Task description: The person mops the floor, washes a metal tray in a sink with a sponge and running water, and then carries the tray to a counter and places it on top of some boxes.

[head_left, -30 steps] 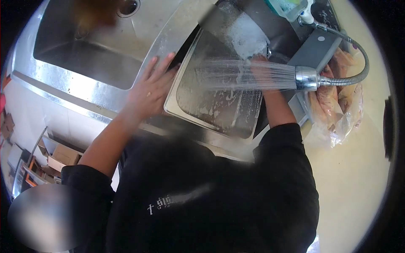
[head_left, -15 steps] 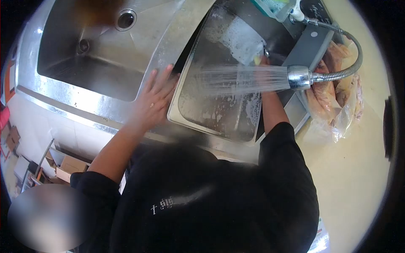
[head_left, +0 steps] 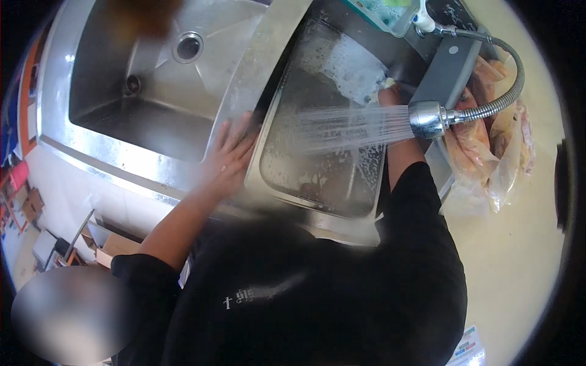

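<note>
A double steel sink fills the space before us: a left basin [head_left: 94, 91] with a round drain [head_left: 187, 47], a pale worktop [head_left: 513, 268] to the right, and cardboard boxes [head_left: 119, 244] below at the far left. In the right-hand basin, a rectangular metal pan [head_left: 308, 204] lies under running water, with white suds [head_left: 354, 64] gathered toward its upper end and wet streaks across its floor.

Our left hand [head_left: 231, 161] is open, fingers spread, at the pan's left rim. Our right hand [head_left: 389, 96] reaches in beside the suds on the other side; something small and pale shows at its fingertips, but spray and foam blur the view, so we cannot tell whether it grips that.

We judge this to be wet work on the pan's inner surface, one hand at the edge and the other reaching inside. Any shift of the pan calls for a secure hold on its slick rim and room beneath the shower head [head_left: 425, 119], which sends its spray leftward across the pan.

Further out, a metal hose [head_left: 516, 79] curves around the right side, close to a clear bag [head_left: 503, 177] of pinkish, raw-looking pieces on the worktop. A green-edged tub [head_left: 366, 13] sits above the pan, near the suds.
</note>
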Demonstrator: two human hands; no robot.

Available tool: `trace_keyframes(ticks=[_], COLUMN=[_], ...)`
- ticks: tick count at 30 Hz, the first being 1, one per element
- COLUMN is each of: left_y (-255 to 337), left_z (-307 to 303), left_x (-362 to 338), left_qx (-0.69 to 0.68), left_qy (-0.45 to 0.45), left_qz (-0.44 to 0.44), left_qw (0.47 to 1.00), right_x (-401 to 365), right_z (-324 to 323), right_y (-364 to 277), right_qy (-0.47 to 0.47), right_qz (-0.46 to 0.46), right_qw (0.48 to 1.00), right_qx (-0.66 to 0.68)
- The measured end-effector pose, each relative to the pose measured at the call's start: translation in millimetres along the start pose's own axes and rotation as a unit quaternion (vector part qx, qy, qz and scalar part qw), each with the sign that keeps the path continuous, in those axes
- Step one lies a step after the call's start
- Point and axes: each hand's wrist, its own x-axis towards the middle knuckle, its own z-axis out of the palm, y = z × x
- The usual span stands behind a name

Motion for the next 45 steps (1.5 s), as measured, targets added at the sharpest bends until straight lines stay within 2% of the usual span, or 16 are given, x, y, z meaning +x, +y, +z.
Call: trace_keyframes(ticks=[4,6,9,12,15,18,21,24,25,28,29,32,35,39,41,45], left_y=[1.6,4.8,13.5,5.9,21.4,23.0,29.0,53.9,63.6,91.4,104.6,141.0,180.2,193.6,197.5,198.5], left_z=[2.1,-1.8,-20.1,-29.4,-52.6,-33.2,-31.5,-84.3,-97.9,-145.3,-164.0,-221.4,-270.1,-283.9,-282.6,-289.2], left_x=[-1.7,-3.9,-8.8,-13.8,-17.1,12.6,37.9,54.4,58.9,66.5,62.3,48.9,25.3,2.9,-9.3,-42.1], left_qx=[0.006,0.018,-0.080,-0.129,-0.320,-0.419,-0.329,-0.403,-0.397,-0.384,-0.382,-0.346,-0.299,-0.262,-0.262,-0.231], left_qy=[0.020,0.034,0.098,0.123,0.081,-0.011,-0.051,-0.044,-0.068,-0.128,-0.148,-0.167,-0.152,-0.163,-0.138,-0.128], left_qz=[0.011,0.020,0.030,0.057,-0.159,-0.247,-0.273,-0.196,-0.182,-0.146,-0.140,-0.124,-0.140,-0.128,-0.116,-0.098], left_qw=[1.000,0.999,0.992,0.982,0.931,0.874,0.903,0.893,0.897,0.903,0.902,0.915,0.932,0.942,0.948,0.960], right_x=[-37.5,-96.7,-184.1,-228.9,-229.5,-231.1,-235.7,-246.0,-248.8,-285.4,-289.6,-338.1,-368.9,-403.0,-422.1,-434.3], right_z=[-19.7,-39.9,-101.4,-118.7,-117.2,-105.3,-125.6,-132.2,-130.0,-155.2,-139.3,-183.0,-185.2,-189.7,-187.9,-175.9], right_y=[-9.6,-18.3,-64.2,-77.7,-76.1,-72.7,-77.1,-67.1,-61.7,-76.1,-68.7,-111.8,-132.3,-156.9,-174.8,-186.8], right_qy=[-0.050,-0.070,-0.112,-0.087,-0.094,-0.060,-0.044,-0.066,-0.079,-0.107,-0.091,-0.110,-0.112,-0.090,-0.073,-0.057], right_qz=[0.093,0.141,0.216,0.196,0.216,0.207,0.186,0.160,0.151,0.187,0.170,0.175,0.182,0.221,0.235,0.202], right_qw=[0.994,0.985,0.946,0.947,0.938,0.938,0.924,0.929,0.935,0.906,0.905,0.836,0.793,0.767,0.764,0.756], right_qx=[0.039,0.075,0.216,0.238,0.255,0.270,0.332,0.328,0.311,0.365,0.379,0.509,0.571,0.595,0.597,0.619])
